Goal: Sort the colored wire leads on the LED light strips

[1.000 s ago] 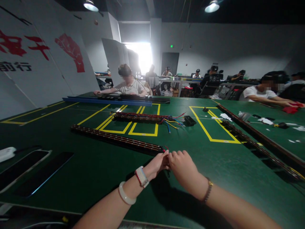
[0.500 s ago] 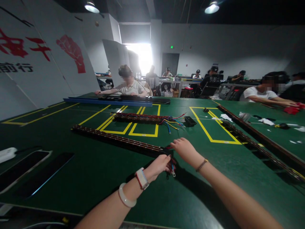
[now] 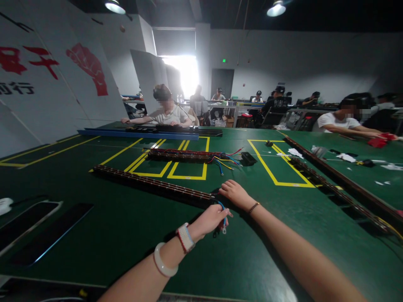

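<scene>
Over one green table [image 3: 132, 226], your left hand [image 3: 211, 219] holds one blue wire [image 3: 224, 224] beside one long bar [image 3: 151, 182], your right hand [image 3: 235, 194]'s grip unclear.

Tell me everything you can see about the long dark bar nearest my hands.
The long dark bar is straight and slim, with reddish-brown strips running lengthwise and small pale spots along them; the material is unclear. It lies flat and slantwise on the green tabletop, its near end toward your hands. There, a blue wire with a ring-shaped metal tip runs through your left hand. Your right hand is beside that end; contact is unclear.
</scene>
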Demonstrator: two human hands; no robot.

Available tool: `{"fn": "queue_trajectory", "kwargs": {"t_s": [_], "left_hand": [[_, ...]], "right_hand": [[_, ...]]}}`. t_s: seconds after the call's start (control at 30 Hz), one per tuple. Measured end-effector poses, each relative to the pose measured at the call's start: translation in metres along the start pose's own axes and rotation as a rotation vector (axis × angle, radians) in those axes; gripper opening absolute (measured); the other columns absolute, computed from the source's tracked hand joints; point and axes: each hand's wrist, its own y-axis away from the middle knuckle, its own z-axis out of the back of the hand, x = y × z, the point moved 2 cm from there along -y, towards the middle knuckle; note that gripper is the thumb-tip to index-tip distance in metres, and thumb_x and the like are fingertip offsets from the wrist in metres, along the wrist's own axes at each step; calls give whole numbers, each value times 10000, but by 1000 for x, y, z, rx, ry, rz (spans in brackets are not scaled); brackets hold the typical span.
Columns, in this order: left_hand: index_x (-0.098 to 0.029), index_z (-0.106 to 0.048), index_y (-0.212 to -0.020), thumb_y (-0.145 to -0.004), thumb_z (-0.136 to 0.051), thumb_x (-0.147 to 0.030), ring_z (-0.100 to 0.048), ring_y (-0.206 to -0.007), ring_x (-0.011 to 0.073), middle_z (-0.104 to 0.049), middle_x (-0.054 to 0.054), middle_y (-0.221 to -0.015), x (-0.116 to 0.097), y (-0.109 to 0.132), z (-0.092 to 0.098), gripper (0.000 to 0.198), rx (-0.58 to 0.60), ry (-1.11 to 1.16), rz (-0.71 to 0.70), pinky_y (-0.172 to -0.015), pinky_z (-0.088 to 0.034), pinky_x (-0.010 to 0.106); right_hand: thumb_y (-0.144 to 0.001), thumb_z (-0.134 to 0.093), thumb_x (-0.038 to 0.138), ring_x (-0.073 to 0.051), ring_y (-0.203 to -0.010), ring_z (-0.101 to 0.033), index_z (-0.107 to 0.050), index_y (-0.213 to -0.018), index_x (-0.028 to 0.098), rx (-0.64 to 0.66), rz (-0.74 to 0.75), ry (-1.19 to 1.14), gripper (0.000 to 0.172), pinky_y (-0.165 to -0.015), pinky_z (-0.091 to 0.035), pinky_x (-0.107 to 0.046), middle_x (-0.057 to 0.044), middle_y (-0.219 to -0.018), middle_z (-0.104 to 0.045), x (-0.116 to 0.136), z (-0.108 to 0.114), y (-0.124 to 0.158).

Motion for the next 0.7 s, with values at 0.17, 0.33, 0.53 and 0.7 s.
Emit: {"fn": "queue_trajectory", "kwargs": {"t_s": [0.17,0.33,0.53,0.7], "left_hand": [[-102,-631,-877,-850,-498,-453,-452,-454,74,-572,-5,-620,-1,1,3,376,-10,-114,-42,-489,-339,209],[-125,-630,-802,-855,-471,-467,-441,-439,92,-550,-10,-562,-2,2,9,381,12,-287,-98,-494,-321,219],[-190,-558,-666,-885,-452,-396,-525,-542,168,-558,21,-574,-8,5,16,319,-124,-684,-213,-650,-370,283],[-210,-533,-694,-881,-469,-389,-591,-694,248,-549,54,-628,-6,3,21,266,-173,-853,-349,-783,-387,343]], "right_hand": [[-919,-492,174,-180,-825,-500,-615,-945,156,-25,-17,-48,127,-820,-363,-309,-51,-874,-585,0,-4,4],[-924,-513,207,-152,-869,-537,-638,-991,170,-148,-159,-253,146,-815,-385,-275,-59,-947,-626,-5,-8,14],[-935,-496,245,-157,-891,-566,-634,-1069,174,-249,-228,-417,205,-797,-412,-276,-75,-964,-650,-6,-9,20],[-939,-482,227,-163,-907,-561,-635,-1067,168,-274,-227,-458,208,-811,-408,-283,-78,-968,-650,-6,-10,20]]}}
